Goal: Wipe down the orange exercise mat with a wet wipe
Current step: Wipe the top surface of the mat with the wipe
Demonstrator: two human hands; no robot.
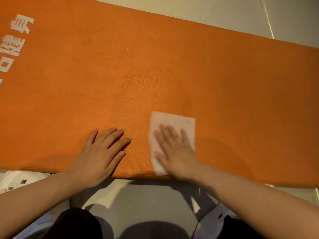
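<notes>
The orange exercise mat [155, 57] lies flat across the floor, with white printed characters at its left end and small wet droplets near its middle. A white wet wipe [172, 121] is spread flat on the mat close to the near edge. My right hand [176, 150] presses on the wipe with straight, spread fingers and looks blurred. My left hand [101, 152] rests flat on the bare mat to the left of the wipe, fingers straight.
Pale tiled floor [241, 12] shows beyond the mat's far edge and in front of its near edge. A white patterned cloth [19, 180] lies at the lower left. My knees in dark clothing fill the bottom of the view.
</notes>
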